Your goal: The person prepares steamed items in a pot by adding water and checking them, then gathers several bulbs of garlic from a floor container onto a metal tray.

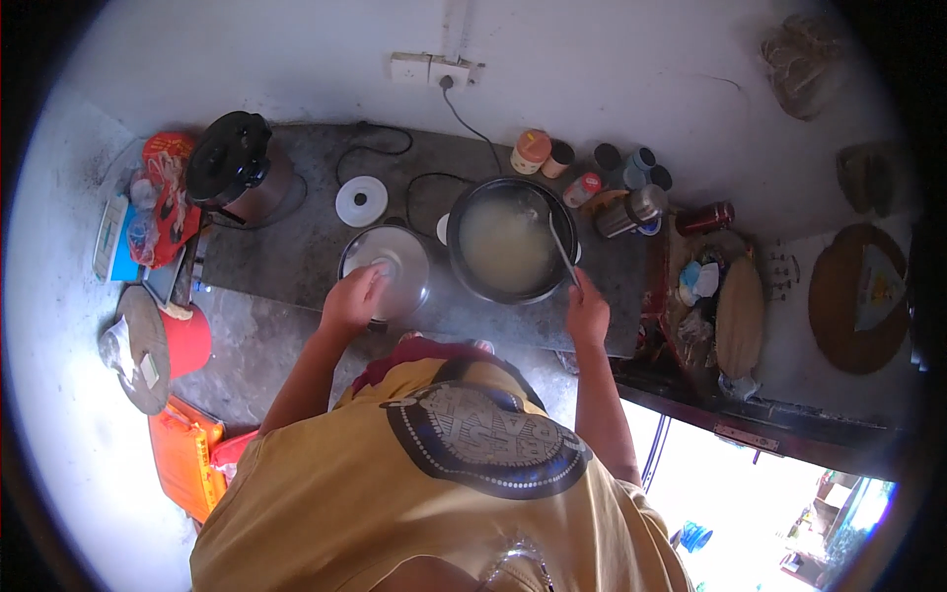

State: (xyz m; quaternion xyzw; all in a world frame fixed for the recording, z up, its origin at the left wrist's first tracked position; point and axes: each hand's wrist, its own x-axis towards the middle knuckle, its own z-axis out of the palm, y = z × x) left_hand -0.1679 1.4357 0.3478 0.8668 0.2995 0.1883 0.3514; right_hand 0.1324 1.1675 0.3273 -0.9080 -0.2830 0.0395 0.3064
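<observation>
My left hand (356,300) grips the knob of a round glass pot lid (403,259) near the front edge of the dark counter. To the right stands a dark round electric pot (457,268), filled with pale cloudy liquid (504,248) and faint steam or foam at its top. In my right hand (589,307) is the handle of a metal ladle (564,248), which leans over the pot's right rim. The ladle's bowl dips into the liquid and is mostly hidden. Lid and pot are apart.
A pressure cooker (240,174) stands at the counter's back left, near a white round lid (362,201). Several jars (531,152) and a steel flask (630,212) line the back right. A power cord (473,126) runs from the wall socket (429,70) down behind the pot.
</observation>
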